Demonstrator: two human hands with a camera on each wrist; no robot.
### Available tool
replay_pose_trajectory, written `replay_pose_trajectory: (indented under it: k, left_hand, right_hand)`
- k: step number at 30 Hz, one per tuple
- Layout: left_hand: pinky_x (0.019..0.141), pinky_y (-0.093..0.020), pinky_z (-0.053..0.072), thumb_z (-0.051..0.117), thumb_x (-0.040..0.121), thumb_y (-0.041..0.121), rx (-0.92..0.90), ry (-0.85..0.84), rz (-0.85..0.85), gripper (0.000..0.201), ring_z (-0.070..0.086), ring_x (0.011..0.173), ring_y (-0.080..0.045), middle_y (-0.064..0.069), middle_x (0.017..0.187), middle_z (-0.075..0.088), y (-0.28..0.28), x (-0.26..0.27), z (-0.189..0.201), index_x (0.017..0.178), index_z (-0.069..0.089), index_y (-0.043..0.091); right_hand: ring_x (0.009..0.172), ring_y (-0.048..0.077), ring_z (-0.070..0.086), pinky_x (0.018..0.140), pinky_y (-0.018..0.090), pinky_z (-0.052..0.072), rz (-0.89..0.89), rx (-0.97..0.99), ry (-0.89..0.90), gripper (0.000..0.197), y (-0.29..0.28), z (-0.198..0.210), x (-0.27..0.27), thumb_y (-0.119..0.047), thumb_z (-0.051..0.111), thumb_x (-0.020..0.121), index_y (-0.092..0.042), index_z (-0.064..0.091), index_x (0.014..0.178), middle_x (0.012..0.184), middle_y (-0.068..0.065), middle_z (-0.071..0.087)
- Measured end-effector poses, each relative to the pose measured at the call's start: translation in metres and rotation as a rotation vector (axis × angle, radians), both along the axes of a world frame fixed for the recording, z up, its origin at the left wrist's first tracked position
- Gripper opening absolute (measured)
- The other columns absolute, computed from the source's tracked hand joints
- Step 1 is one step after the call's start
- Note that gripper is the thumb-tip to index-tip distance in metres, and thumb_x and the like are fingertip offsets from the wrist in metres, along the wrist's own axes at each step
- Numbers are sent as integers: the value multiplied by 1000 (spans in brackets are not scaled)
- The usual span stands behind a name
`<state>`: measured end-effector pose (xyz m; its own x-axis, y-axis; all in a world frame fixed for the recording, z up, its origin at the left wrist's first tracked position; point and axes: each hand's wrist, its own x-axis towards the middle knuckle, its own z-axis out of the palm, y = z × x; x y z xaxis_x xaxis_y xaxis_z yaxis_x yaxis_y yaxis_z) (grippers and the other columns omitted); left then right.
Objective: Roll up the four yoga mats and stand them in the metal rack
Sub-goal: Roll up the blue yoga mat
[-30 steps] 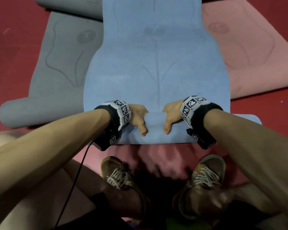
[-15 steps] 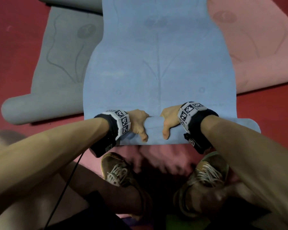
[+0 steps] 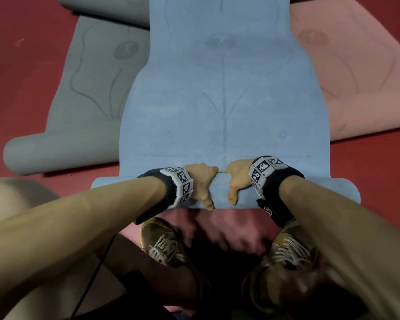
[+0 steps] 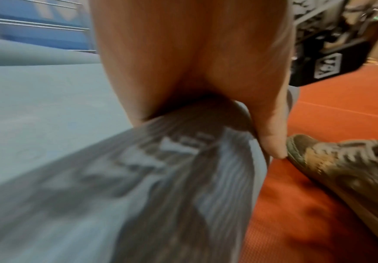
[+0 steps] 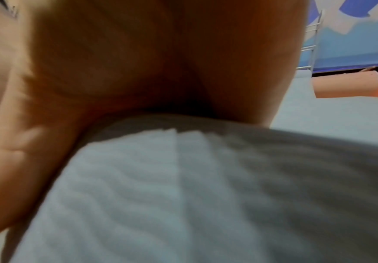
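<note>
Rolling is under way on the blue mat (image 3: 224, 100), which lies lengthwise on the red floor (image 3: 21, 26) with its near end wound into a short roll. Left hand (image 3: 201, 183) and right hand (image 3: 237, 179) sit side by side at mid-roll, fingers curled over it, thumbs on the near face. Next move, in my judgement: push the roll forward, keeping its ends level. Grey mat (image 3: 83, 100) and pink mat (image 3: 356, 72) lie partly underneath; shoes (image 3: 166, 245) stand close behind. Rack position not confirmed.

Black wrist straps (image 3: 155, 181) carry white checker-marked blocks (image 3: 264, 168); brown laced shoes (image 3: 164, 241).
</note>
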<state>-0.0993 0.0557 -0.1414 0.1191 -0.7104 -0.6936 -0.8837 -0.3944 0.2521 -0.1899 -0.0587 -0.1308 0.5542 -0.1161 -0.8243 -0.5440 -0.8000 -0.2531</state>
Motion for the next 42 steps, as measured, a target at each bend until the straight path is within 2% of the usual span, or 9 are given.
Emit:
replay_pose_trajectory:
  k: [3, 6, 10, 16, 21, 29, 35, 39, 42]
  left_hand:
    - [72, -30, 52, 89, 56, 39, 31, -26, 49, 66, 65, 86, -22, -1, 96, 69, 1, 2, -4, 111, 60, 18]
    - [64, -23, 47, 85, 66, 33, 59, 7, 64, 53, 67, 86, -18, 1, 96, 70, 5, -3, -13, 113, 62, 24]
    - [77, -30, 54, 84, 65, 28, 81, 51, 54, 63, 68, 95, -23, -4, 105, 71, 5, -1, -16, 123, 58, 24]
    - [59, -23, 52, 88, 54, 16, 179, 229, 196, 58, 70, 82, -21, -7, 94, 74, -5, 22, -17, 109, 70, 16]
    - [54, -19, 47, 88, 52, 23, 200, 233, 182, 59, 64, 71, -14, 0, 88, 72, -6, 12, -32, 108, 68, 20]
    - [60, -21, 50, 89, 54, 25, 202, 239, 193, 60, 67, 78, -17, 1, 90, 71, -2, 5, -41, 110, 67, 20]
    - [84, -34, 56, 91, 53, 31, 77, 195, 151, 72, 67, 93, -20, 1, 102, 72, 6, -1, -45, 118, 60, 25]
    - [82, -36, 56, 90, 52, 39, 18, 97, 113, 75, 66, 90, -22, 0, 100, 70, 8, -2, -42, 118, 57, 26]
    - [76, -31, 57, 87, 55, 31, 34, 121, 129, 69, 67, 86, -19, 3, 94, 72, 9, 2, -41, 118, 61, 30]
  right_hand:
    - [79, 20, 71, 79, 40, 60, -3, 7, 15, 64, 4, -1, 6, -50, 84, 34, -22, 72, 90, 85, -3, 73]
    - [79, 20, 69, 78, 39, 60, 42, -30, 15, 64, 12, -9, 3, -51, 83, 36, -22, 70, 92, 86, -3, 71]
    - [84, 20, 66, 77, 33, 57, 43, -49, -16, 62, 18, -13, -1, -47, 86, 52, -20, 66, 104, 96, -1, 68]
    - [91, 21, 63, 72, 32, 50, 45, -68, -146, 67, 18, -10, -3, -41, 88, 60, -18, 55, 114, 101, 1, 62]
    - [85, 20, 64, 71, 32, 55, 35, -67, -110, 59, 19, -23, -9, -39, 88, 56, -20, 60, 105, 97, 1, 66]
    - [83, 18, 67, 72, 32, 58, 49, -23, 7, 59, 18, -31, -4, -41, 87, 52, -22, 65, 103, 93, -1, 69]
    - [83, 19, 69, 79, 39, 60, 19, 13, 56, 61, 18, -31, 0, -46, 85, 44, -22, 70, 97, 91, -1, 72]
    - [86, 18, 71, 85, 40, 59, -32, 69, 70, 69, 8, -33, 3, -51, 84, 29, -24, 74, 92, 92, -4, 74]
    - [86, 18, 69, 84, 38, 58, -25, 63, 46, 68, 14, -31, 3, -50, 86, 37, -25, 71, 99, 95, -3, 73]
